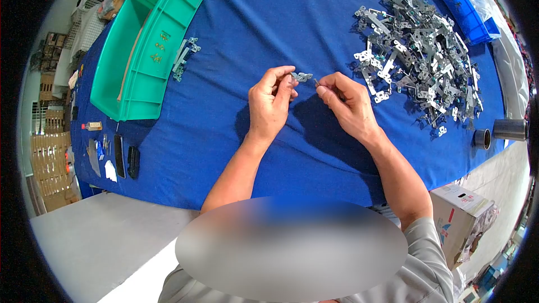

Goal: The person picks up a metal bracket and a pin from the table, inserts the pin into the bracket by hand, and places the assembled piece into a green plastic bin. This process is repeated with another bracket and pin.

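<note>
Over the middle of a blue cloth, my left hand point(270, 104) pinches a small silvery metal bracket point(303, 77) between thumb and fingertips. The bracket's free end points to the right. Just beside it, my right hand point(352, 104) has thumb and forefinger pressed together on a tiny thin piece point(316, 82), too small to name. A slight gap separates that piece from the bracket. Farther right lies a big heap of similar metal brackets point(418, 56), the nearest objects to my right hand on that side.
A green plastic bin point(150, 81) stands at left, with a few brackets point(184, 59) beside it. Black objects point(133, 161) lie near the left edge. At right are a blue crate point(457, 8), a metal cup point(482, 139) and a cylinder point(510, 129). Below sits a cardboard box point(457, 207).
</note>
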A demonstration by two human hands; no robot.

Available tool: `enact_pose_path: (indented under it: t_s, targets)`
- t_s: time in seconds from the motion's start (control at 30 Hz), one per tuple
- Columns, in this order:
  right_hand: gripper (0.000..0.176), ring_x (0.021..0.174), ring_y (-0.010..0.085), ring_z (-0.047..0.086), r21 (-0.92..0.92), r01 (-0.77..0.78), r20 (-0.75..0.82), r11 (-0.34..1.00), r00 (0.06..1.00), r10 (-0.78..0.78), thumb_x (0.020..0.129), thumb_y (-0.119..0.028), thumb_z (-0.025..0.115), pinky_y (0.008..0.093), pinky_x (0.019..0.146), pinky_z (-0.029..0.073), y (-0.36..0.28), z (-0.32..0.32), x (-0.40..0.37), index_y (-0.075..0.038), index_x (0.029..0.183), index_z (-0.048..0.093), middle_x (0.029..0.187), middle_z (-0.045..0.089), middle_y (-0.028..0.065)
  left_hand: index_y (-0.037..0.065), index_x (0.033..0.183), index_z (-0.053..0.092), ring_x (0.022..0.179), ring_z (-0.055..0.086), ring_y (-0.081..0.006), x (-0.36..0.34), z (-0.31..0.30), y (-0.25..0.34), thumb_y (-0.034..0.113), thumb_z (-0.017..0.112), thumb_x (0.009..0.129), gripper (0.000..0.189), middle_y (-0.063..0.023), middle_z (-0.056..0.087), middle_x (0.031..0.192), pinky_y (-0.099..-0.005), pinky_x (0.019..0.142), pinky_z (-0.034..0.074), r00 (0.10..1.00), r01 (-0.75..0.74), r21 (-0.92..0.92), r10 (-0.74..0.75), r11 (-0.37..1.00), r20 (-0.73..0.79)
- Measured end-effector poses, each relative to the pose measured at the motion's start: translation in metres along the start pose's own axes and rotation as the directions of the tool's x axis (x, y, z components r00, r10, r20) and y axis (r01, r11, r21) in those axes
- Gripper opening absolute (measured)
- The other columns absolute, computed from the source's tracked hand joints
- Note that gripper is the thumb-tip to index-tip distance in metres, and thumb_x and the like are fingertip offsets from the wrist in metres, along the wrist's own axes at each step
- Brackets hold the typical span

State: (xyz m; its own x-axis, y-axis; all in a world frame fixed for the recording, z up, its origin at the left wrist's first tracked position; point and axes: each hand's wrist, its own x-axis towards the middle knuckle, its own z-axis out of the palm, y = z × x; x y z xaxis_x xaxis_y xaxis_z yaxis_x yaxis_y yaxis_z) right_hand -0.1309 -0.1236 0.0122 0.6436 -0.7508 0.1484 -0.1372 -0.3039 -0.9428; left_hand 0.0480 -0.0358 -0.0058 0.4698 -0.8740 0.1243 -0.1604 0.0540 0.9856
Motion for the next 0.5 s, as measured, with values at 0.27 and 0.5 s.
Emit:
enact_pose_path:
  t_s: [0.27, 0.5]
  targets:
    - [0.012, 0.063, 0.0119, 0.056, -0.041, -0.024, -0.006, 0.999, 1.0, 0.024, 0.098, -0.013, 0.068, 0.0309, 0.057, 0.045, 0.002, 0.0, 0.001, -0.001, 0.101, 0.068, 0.073, 0.061, 0.0082, 0.002, 0.117, 0.073, 0.077, 0.066, -0.0085, 0.0, 0.0, 0.002, 0.011, 0.065, 0.103, 0.019, -0.0041, 0.072, 0.094, -0.0229, 0.069, 0.054, 0.994, -0.107, 0.089, 0.106, 0.99, 0.013]
    - [0.011, 0.068, 0.0231, 0.065, -0.146, 0.037, -0.035, 0.989, 0.998, -0.042, 0.097, -0.01, 0.068, 0.0354, 0.063, 0.05, 0.002, -0.001, 0.003, 0.0, 0.1, 0.069, 0.079, 0.067, 0.0129, 0.004, 0.113, 0.077, 0.075, 0.065, -0.0089, 0.003, -0.001, 0.009, 0.004, 0.069, 0.098, 0.018, -0.0031, 0.07, 0.091, -0.0225, 0.068, 0.053, 0.958, -0.286, 0.169, 0.28, 0.943, 0.06]
